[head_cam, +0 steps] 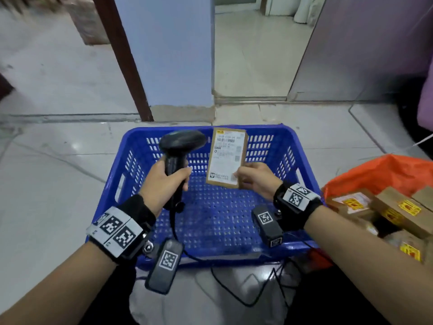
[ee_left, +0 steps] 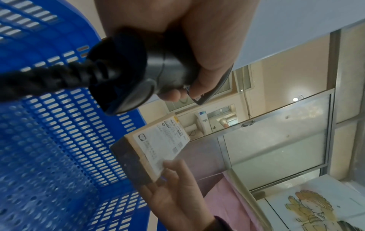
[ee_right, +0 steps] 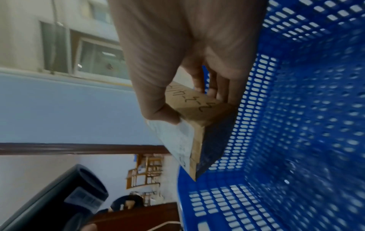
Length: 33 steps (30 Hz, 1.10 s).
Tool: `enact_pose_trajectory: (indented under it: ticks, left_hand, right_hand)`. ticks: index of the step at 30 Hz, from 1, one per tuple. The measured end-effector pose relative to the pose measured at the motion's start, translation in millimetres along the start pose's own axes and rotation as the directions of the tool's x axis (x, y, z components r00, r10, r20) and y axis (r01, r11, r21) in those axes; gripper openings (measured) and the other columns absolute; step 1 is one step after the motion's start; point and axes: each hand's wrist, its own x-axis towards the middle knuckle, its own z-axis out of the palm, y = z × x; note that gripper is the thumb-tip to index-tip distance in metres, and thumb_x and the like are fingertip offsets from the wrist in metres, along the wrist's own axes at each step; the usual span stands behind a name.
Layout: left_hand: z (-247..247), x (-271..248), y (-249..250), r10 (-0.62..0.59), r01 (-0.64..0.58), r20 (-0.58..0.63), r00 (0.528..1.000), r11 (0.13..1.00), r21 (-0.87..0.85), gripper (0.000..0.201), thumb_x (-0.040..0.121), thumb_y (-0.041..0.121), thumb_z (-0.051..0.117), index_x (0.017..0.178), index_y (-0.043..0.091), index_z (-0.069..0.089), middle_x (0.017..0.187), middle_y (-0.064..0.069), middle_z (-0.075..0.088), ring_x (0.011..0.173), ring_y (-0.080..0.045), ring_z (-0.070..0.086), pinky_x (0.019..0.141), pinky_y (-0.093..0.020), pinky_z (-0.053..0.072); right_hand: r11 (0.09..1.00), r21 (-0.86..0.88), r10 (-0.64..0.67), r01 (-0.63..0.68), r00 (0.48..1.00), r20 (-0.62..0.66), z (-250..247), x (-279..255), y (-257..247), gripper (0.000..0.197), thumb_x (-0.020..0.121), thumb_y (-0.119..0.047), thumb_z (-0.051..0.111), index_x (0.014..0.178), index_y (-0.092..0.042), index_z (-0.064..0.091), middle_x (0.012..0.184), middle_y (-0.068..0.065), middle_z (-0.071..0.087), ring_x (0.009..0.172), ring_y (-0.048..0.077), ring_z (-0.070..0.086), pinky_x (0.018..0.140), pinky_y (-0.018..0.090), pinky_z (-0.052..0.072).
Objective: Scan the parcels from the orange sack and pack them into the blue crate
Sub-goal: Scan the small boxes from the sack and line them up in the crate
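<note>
The parcel [head_cam: 226,157] is hovering label-up above the blue crate [head_cam: 290,146], the right hand [head_cam: 257,179] pinching its lower corner while the left hand [head_cam: 164,181] is gripping the scanner [head_cam: 180,146], which probably needs aiming squarely at the barcode, thumb clear.

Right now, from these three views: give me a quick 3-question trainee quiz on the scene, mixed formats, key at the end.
1. True or false: the blue crate already holds packed parcels.
2. Multiple choice: the left hand grips A) a tape gun, B) the barcode scanner, C) a phone.
3. Fill in: the right hand pinches the labelled parcel by its lower ____ corner, label facing the person.

Key
1. False: its floor is bare; the remaining parcels lie in the orange sack.
2. B
3. right
</note>
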Motion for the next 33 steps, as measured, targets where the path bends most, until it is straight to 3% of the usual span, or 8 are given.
enact_pose_trajectory:
  ticks: [3,6,9,16,20,26,31,33]
  left_hand:
    - [-4.7,1.2,-11.7,-0.034,0.034,-0.008,0.999,0.999,0.01,0.004,0.091,0.004,0.057,0.092,0.007,0.054,0.059,-0.006,0.052,0.05,-0.015,0.049,0.056,-0.024,0.042]
    - [-5.0,2.8,-21.3,-0.075,0.075,-0.005,0.997,0.996,0.045,0.004,0.092,0.006,0.058,0.091,0.007,0.054,0.059,-0.004,0.054,0.051,-0.014,0.05,0.056,-0.022,0.043]
    - [0.2,3.1,-24.1,-0.11,0.109,0.005,0.994,0.992,0.066,0.005,0.092,0.007,0.057,0.09,0.006,0.053,0.059,-0.004,0.054,0.053,-0.015,0.051,0.059,-0.027,0.043]
    - [18.3,-3.6,-17.8,-0.132,0.126,0.067,0.989,0.988,0.088,0.007,0.092,0.011,0.058,0.089,0.008,0.053,0.058,-0.002,0.056,0.054,-0.014,0.053,0.061,-0.025,0.042]
    - [22.5,-8.4,-10.6,-0.136,0.129,0.095,0.986,0.989,0.075,0.005,0.092,0.01,0.057,0.09,0.008,0.053,0.061,-0.001,0.056,0.056,-0.013,0.053,0.062,-0.026,0.043]
    - [15.7,-9.9,-8.2,-0.139,0.131,0.093,0.986,0.988,0.08,0.007,0.093,0.012,0.057,0.089,0.008,0.054,0.063,-0.005,0.055,0.058,-0.014,0.052,0.063,-0.026,0.044]
    - [10.5,-12.6,-8.2,-0.145,0.142,0.083,0.986,0.989,0.049,0.004,0.093,0.009,0.056,0.092,0.006,0.053,0.065,-0.004,0.054,0.056,-0.013,0.052,0.058,-0.019,0.046]
    - [8.3,-13.8,-7.6,-0.16,0.155,0.088,0.983,0.986,0.055,0.005,0.093,0.011,0.056,0.092,0.007,0.054,0.065,-0.004,0.054,0.057,-0.013,0.053,0.061,-0.023,0.046]
  right_hand:
    - [0.999,-0.032,0.006,-0.004,0.998,0.07,2.7,15.8,13.1,0.014,0.087,0.01,0.059,0.093,-0.003,0.06,0.101,0.009,0.07,0.092,0.024,0.067,0.078,0.035,0.057]
    - [0.997,-0.079,0.029,-0.02,0.993,0.114,4.1,26.7,28.4,0.024,0.084,0.011,0.062,0.105,0.001,0.058,0.107,0.011,0.069,0.09,0.021,0.068,0.073,0.028,0.06]
    - [0.995,-0.082,0.059,-0.05,0.992,0.116,5.8,31.2,36.1,0.033,0.084,0.011,0.063,0.114,0.003,0.054,0.115,0.016,0.066,0.098,0.025,0.067,0.079,0.032,0.058]
    - [0.995,-0.094,0.051,-0.038,0.99,0.132,6.2,28.5,32.4,0.034,0.083,0.009,0.066,0.115,0.004,0.055,0.109,0.012,0.068,0.095,0.024,0.068,0.082,0.036,0.058]
    - [0.996,-0.087,0.046,-0.035,0.992,0.12,6.2,26.1,30.6,0.034,0.08,0.011,0.067,0.112,0.004,0.055,0.107,0.014,0.068,0.096,0.027,0.068,0.092,0.045,0.055]
    - [0.996,-0.084,0.043,-0.034,0.993,0.109,6.3,26.2,29.7,0.032,0.081,0.011,0.066,0.109,0.001,0.053,0.103,0.012,0.067,0.091,0.024,0.068,0.084,0.039,0.057]
    - [0.993,-0.112,0.054,-0.042,0.993,0.103,11.0,29.4,32.1,0.035,0.081,0.01,0.067,0.112,0.001,0.052,0.102,0.011,0.067,0.095,0.026,0.066,0.094,0.048,0.053]
    - [0.991,-0.125,0.058,-0.046,0.993,0.098,12.5,30.1,33.1,0.036,0.081,0.01,0.067,0.113,0.002,0.052,0.104,0.012,0.067,0.098,0.027,0.067,0.095,0.048,0.053]
